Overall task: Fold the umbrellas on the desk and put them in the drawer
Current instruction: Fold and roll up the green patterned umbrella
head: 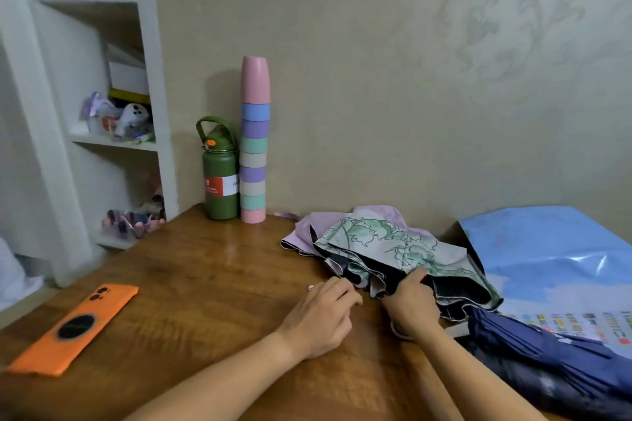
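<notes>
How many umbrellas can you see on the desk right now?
3: a green floral-print umbrella under both hands, a pale lilac umbrella behind it, a navy blue umbrella at the right edge. Others may be hidden beneath.

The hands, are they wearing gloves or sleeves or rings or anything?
No gloves. The left hand and the right hand are both bare, and both forearms are bare too, with no sleeves in view. No rings or watch show. The only thing worn looks like a thin pale band around the right wrist.
</notes>
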